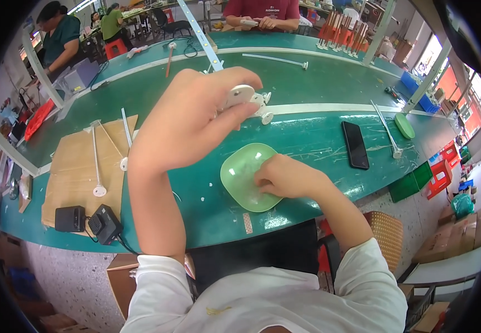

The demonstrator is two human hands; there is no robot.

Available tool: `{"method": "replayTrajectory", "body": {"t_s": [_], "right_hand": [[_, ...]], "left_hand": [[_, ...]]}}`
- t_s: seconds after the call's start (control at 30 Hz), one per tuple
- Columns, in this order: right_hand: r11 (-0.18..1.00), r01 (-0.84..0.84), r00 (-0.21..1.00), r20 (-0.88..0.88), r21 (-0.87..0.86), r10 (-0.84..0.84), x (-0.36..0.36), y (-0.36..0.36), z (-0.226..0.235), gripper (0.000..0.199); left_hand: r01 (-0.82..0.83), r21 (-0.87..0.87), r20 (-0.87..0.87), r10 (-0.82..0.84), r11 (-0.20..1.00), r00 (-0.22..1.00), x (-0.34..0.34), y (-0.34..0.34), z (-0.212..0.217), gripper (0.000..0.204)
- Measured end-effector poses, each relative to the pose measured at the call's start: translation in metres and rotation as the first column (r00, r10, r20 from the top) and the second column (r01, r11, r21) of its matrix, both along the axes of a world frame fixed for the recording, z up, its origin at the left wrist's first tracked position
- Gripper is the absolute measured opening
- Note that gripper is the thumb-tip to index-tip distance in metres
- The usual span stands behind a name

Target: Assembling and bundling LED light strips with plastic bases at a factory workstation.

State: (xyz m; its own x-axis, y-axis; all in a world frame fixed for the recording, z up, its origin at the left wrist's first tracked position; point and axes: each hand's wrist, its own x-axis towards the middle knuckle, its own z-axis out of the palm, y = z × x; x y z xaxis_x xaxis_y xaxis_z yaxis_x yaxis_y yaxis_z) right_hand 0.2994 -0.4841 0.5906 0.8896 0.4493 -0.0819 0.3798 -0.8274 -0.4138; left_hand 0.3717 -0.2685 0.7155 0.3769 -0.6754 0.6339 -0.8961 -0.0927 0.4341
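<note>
My left hand [190, 119] is raised over the table, its fingers wrapped round a white fitting with round, holed discs [241, 94]. A long pale strip with spots along it [200, 36] rises from behind this hand; its join to the fitting is hidden. My right hand [287, 176] reaches into a light green bowl [235, 180], fingers bent together near its bottom. Small pieces in the bowl are blurred, and what the fingertips pinch, if anything, is hidden.
Left, a cardboard sheet [66, 183] bears thin rods with round bases [97, 166] and black boxy devices [105, 223]. Right lie a phone [355, 145], another rod [385, 126] and a green dish [404, 126]. Across the table [312, 86], a person in a red shirt [262, 10] handles something.
</note>
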Motion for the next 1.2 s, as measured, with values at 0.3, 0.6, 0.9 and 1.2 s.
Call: {"method": "replayTrajectory", "body": {"t_s": [0.3,0.6,0.9,1.2], "right_hand": [[1.000,0.025,0.999,0.035,-0.015,-0.025,-0.009,0.000,0.015,0.012],[0.969,-0.017,0.971,0.233,0.247,-0.042,-0.016,-0.003,0.004,0.018],[0.981,-0.040,0.958,0.286,0.190,-0.016,-0.014,-0.010,0.000,0.009],[0.952,0.092,0.974,0.172,0.292,-0.147,-0.011,-0.010,-0.003,0.015]], "left_hand": [[-0.042,0.072,0.085,0.036,0.997,0.996,0.003,0.006,0.006,0.015],[-0.056,0.049,0.003,0.056,0.997,0.998,0.006,0.000,0.000,0.016],[-0.089,0.151,0.126,0.070,0.985,0.990,0.009,-0.002,0.001,0.013],[-0.082,0.155,0.120,0.063,0.985,0.991,0.009,-0.003,0.001,0.014]]}}
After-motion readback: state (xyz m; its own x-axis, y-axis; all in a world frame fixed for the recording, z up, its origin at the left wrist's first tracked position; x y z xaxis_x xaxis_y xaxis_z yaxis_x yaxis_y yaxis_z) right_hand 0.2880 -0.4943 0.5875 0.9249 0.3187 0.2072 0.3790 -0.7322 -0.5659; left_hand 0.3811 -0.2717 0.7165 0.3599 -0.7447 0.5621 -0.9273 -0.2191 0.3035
